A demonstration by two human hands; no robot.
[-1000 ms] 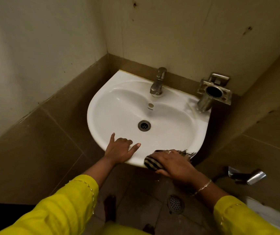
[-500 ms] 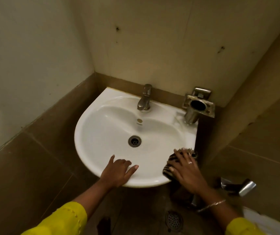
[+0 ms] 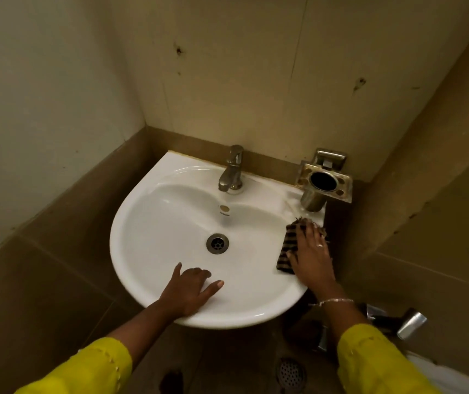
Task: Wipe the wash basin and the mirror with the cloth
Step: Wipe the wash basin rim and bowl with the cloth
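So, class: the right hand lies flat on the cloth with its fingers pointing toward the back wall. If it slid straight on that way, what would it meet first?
Most likely the metal tumbler holder, just beyond the right hand and cloth on the wash basin rim; depth is uncertain.

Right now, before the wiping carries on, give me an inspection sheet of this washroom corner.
Surface: white wash basin, bowl bare; drain open.
Job's things: striped cloth flat on the basin's right rim; no mirror in view.
Clutter: metal tumbler holder at the back right corner, beside the tap.
Grips: right hand pressed flat on the cloth, fingers spread; left hand empty, resting on the front rim.
Cables: nothing seen.
Surroundings: tiled walls with dark marks; floor drain below; metal fitting low on the right.
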